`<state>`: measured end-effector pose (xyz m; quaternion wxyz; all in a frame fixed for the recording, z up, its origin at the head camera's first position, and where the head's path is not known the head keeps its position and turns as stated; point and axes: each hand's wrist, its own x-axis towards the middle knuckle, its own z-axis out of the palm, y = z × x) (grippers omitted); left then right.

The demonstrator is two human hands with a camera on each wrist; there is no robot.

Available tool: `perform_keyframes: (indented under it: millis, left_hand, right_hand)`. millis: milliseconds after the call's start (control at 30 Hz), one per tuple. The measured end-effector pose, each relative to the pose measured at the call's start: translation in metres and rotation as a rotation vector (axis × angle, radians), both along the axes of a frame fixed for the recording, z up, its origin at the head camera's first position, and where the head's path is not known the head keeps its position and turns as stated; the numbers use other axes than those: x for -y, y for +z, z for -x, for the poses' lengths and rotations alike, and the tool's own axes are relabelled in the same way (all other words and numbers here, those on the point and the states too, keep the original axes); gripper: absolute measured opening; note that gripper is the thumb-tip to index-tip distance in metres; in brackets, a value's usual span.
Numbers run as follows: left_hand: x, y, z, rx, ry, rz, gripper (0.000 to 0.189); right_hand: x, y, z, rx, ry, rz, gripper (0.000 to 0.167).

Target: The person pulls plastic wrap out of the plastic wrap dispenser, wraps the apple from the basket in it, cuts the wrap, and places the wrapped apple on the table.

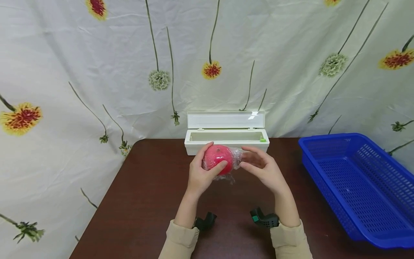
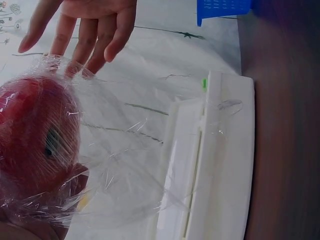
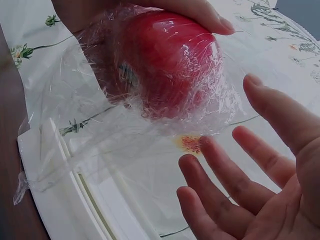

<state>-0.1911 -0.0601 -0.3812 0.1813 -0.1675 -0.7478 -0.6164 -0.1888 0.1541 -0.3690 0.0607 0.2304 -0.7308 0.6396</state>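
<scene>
A round red fruit (image 1: 218, 158) is wrapped in clear plastic film, held above the table in front of a long white box. My left hand (image 1: 201, 172) grips it from the left, thumb across the near side. Loose film (image 1: 237, 157) juts out to the right, and more hangs below the fruit. Beside that film is my right hand (image 1: 263, 169), its fingers spread and relaxed. In the right wrist view the right fingertips (image 3: 207, 145) lie close to the film's edge; whether they touch it I cannot tell. A dark green patch shows through the film in the left wrist view.
The white box (image 1: 226, 146) stands at the table's back edge, its lid (image 1: 226, 119) raised and a small green piece (image 1: 262, 140) at its right end. A blue plastic basket (image 1: 333, 201) is on the right. Behind the brown table (image 1: 145, 201) hangs a flowered cloth (image 1: 126, 64).
</scene>
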Motion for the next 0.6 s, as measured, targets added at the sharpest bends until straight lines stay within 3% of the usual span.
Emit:
perform_keyframes:
  millis: [233, 600]
  left_hand:
    - [-0.0031, -0.0021, 0.001, 0.0, -0.006, 0.02, 0.064]
    - [-0.007, -0.0035, 0.001, -0.002, -0.032, 0.037, 0.067]
  right_hand:
    - [0.0012, 0.0004, 0.0005, -0.03, -0.056, -0.006, 0.037]
    - [0.0004, -0.0008, -0.0007, -0.095, -0.094, 0.069, 0.027]
